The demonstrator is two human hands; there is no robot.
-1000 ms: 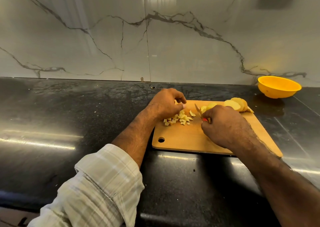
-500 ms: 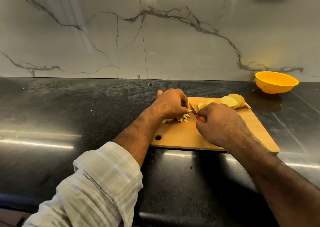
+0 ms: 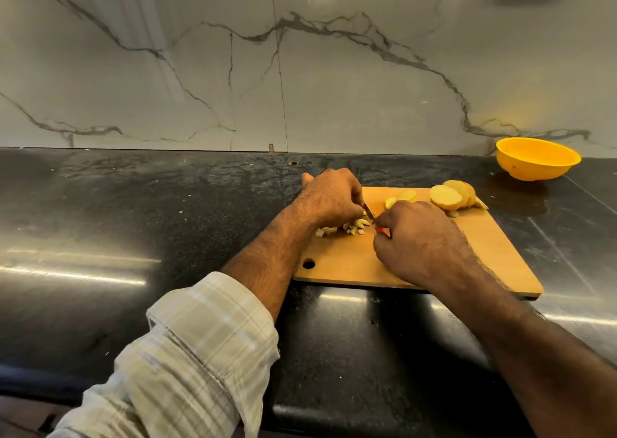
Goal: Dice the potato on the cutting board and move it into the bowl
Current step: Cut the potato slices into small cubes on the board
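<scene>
A wooden cutting board (image 3: 484,254) lies on the black counter. Small potato dice (image 3: 350,229) sit in a heap at its left part. Round potato slices (image 3: 449,196) lean together at the board's far right corner, with two smaller pieces (image 3: 400,199) beside them. My left hand (image 3: 332,197) has its fingers curled down over the potato being cut. My right hand (image 3: 420,240) grips a knife with a red handle (image 3: 382,230); its blade (image 3: 369,210) points into the potato just beside my left fingers. The yellow bowl (image 3: 537,159) stands at the back right, apart from the board.
The black stone counter (image 3: 133,220) stretches wide to the left of the board. A marble wall (image 3: 300,70) closes the back. The counter's front edge runs below my forearms.
My left hand has closed in over the potato pieces and my right hand has brought the knife blade up against its fingers; the dice heap is now partly covered.
</scene>
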